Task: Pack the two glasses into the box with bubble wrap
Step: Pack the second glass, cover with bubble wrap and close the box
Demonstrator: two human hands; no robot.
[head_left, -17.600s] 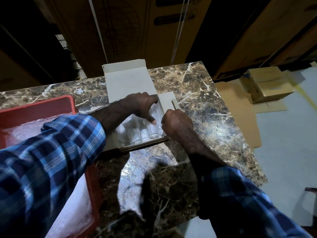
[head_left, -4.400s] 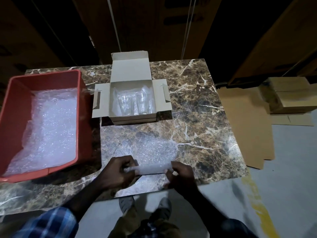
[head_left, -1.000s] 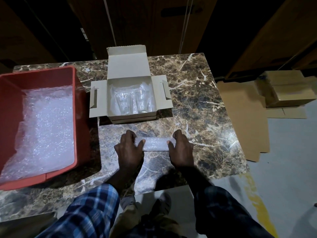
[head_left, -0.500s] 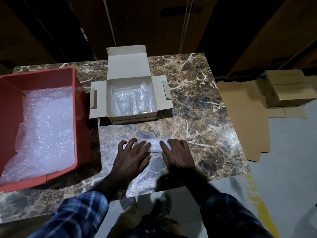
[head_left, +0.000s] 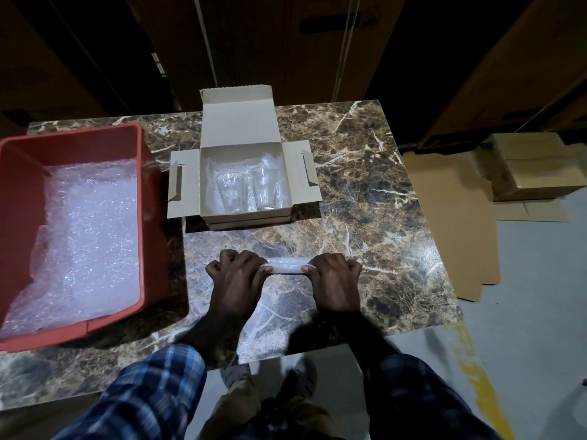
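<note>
I have the roll of bubble wrap [head_left: 287, 264] gripped at both ends: my left hand [head_left: 236, 274] curls round its left end, my right hand [head_left: 333, 276] round its right end, knuckles up, both forearms reaching straight out from me over the near edge of the worktop [head_left: 365, 185]. The roll's long axis runs left to right, lying on or just above the marble; I cannot quite tell which. The box [head_left: 244, 182] sits open directly beyond it on the far side, flaps spread, with the two glasses [head_left: 246, 192] lying side by side inside on a clear lining, their long axes running far to near, across the roll's. So the roll goes straight away from me, both hands equally near. The red bin [head_left: 19, 198] of spare wrap stands to the left.
</note>
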